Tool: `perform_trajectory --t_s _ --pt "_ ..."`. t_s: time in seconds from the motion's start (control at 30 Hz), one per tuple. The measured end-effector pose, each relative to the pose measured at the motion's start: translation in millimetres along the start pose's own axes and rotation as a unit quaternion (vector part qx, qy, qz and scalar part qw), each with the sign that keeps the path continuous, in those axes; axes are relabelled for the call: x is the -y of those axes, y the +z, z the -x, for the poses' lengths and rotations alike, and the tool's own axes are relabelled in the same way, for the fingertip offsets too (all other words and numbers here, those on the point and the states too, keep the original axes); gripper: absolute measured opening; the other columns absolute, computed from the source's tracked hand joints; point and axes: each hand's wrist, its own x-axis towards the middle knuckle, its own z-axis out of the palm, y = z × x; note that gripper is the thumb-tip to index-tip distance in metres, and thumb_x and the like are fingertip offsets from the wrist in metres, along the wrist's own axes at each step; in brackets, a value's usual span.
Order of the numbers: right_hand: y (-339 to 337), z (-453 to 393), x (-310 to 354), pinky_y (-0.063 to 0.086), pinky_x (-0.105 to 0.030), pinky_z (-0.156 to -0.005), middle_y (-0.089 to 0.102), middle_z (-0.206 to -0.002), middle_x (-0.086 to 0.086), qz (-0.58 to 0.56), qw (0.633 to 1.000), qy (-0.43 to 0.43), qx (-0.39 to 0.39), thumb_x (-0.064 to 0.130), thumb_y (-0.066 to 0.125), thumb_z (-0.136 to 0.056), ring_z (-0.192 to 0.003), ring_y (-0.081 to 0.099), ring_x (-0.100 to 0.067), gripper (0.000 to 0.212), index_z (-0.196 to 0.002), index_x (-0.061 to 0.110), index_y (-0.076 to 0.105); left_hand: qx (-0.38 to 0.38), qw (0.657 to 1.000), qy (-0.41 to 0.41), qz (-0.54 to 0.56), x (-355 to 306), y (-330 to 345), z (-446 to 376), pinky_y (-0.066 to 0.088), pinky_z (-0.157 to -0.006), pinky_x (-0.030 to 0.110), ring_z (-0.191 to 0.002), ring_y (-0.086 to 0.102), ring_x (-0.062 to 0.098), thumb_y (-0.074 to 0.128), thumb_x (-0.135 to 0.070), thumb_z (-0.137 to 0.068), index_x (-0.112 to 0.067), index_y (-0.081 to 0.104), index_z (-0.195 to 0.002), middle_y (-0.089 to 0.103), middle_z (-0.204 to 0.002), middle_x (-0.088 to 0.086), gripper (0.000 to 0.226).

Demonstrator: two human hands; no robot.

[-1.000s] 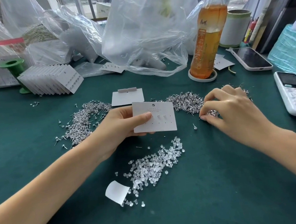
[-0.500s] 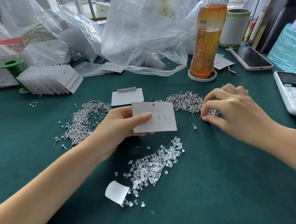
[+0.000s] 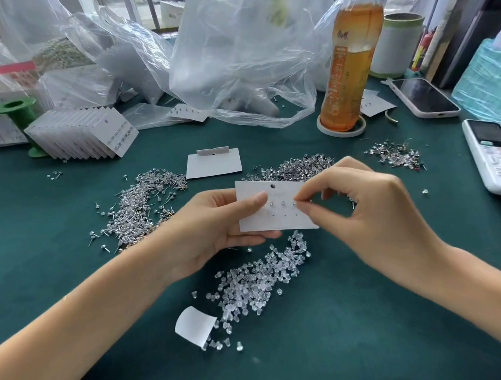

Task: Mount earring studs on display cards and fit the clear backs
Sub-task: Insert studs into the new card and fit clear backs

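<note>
From the head view: left hand (image 3: 215, 224) holds the white display card (image 3: 276, 215) above the green worktop (image 3: 322, 352), thumb pressed flat on its face, fingers curled beneath. Right hand (image 3: 365, 208) is at the card's top row, thumb and forefinger pinching a stud (image 3: 295, 203) beside two studs already seated. The clear backs (image 3: 259, 281) lie heaped just below the card. Loose studs sit in piles to the left (image 3: 142, 204) and behind the card (image 3: 299, 166). A stack of finished cards (image 3: 83, 136) stands far left, a tea bottle (image 3: 350, 64) behind.
</note>
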Motion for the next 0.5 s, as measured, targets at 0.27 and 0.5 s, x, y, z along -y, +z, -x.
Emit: perform_trajectory --t_s 0.27,0.5 --pt "-6.9 -2.6 -12.5 0.037 -0.003 -0.073 0.057 -0.078 0.025 -0.008 0.999 0.027 -0.035 -0.001 0.076 -0.076 -0.078 0.053 0.005 0.019 -0.085 0.016 0.073 0.025 0.999 -0.007 0.031 -2.3 0.9 2.7 0.057 -0.059 0.022 -0.077 0.073 0.023 0.058 -0.024 -0.079 -0.008 0.069 -0.100 0.073 -0.095 0.015 0.028" --pt "-8.7 -0.3 -17.0 0.038 -0.004 -0.073 0.060 -0.079 0.018 -0.027 0.998 0.043 -0.031 0.001 0.076 -0.076 -0.077 0.054 0.004 0.026 -0.083 0.025 0.069 0.026 0.999 -0.004 0.033 -2.1 -0.2 2.8 0.057 -0.060 0.021 -0.077 0.073 0.021 0.058 -0.023 -0.079 -0.011 0.069 -0.100 0.073 -0.097 0.013 0.027"
